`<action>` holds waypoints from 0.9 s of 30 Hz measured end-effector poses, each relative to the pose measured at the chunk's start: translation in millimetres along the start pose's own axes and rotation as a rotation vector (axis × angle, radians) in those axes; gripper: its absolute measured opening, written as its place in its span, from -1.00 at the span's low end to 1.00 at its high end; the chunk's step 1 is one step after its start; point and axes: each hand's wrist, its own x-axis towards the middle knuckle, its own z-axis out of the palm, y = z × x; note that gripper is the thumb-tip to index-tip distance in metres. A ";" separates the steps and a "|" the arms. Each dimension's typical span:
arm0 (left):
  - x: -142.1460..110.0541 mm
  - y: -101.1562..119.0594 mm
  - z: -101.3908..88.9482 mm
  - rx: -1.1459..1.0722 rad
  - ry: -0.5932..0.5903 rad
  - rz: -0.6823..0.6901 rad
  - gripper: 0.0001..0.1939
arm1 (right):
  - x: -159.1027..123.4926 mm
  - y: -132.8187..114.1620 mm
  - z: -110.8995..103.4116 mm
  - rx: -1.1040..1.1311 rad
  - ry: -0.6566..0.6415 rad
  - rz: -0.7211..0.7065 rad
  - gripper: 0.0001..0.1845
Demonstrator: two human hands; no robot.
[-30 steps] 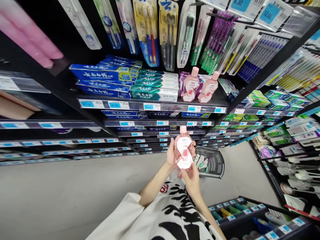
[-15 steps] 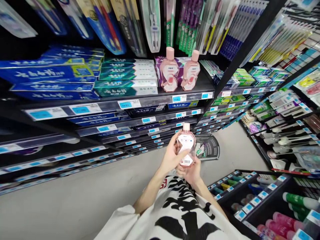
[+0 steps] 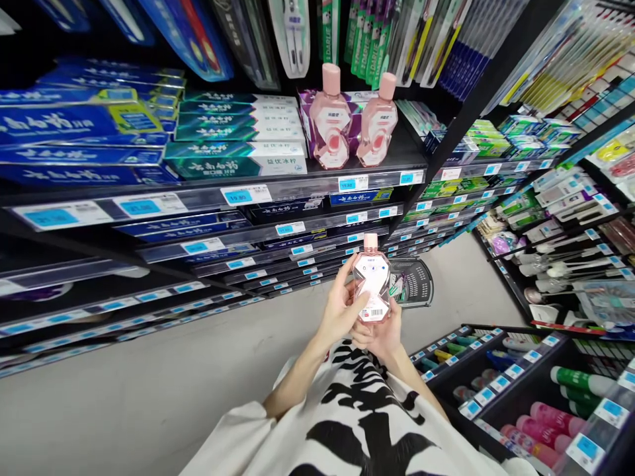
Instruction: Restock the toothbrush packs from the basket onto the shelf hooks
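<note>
A pink mouthwash bottle [image 3: 372, 284] stands upright in front of my body, its label with a barcode facing me. My left hand [image 3: 342, 307] is closed around its left side, the thumb lying across the label. Low on the bottle's right side, my right hand [image 3: 381, 336] grips near the base, some of its fingers hidden behind and beneath. On the shelf ahead are two similar pink bottles, a left one [image 3: 331, 122] and a right one [image 3: 378, 125], in front of purple boxes.
Green toothpaste boxes [image 3: 238, 158] and blue toothpaste boxes [image 3: 64, 125] are stacked on the shelf. Packaged toothbrushes hang above. On the floor beyond my hands sits a grey shopping basket [image 3: 421, 281] with packages inside. A low shelf rack [image 3: 489, 393] stands close on my right.
The view has moved a little closer to the shelf. Both hands keep hold of the bottle, which sits slightly higher in view, and the left thumb has shifted slightly on its label.
</note>
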 end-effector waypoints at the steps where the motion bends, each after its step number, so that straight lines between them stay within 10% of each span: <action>1: -0.3 0.8 0.5 -0.002 0.012 0.008 -0.22 | -0.1 -0.2 0.9 -0.007 -0.009 0.000 -0.23; 27: -9.1 4.8 3.6 0.102 0.091 0.038 -0.23 | -2.2 5.4 9.3 -0.169 0.089 -0.005 -0.24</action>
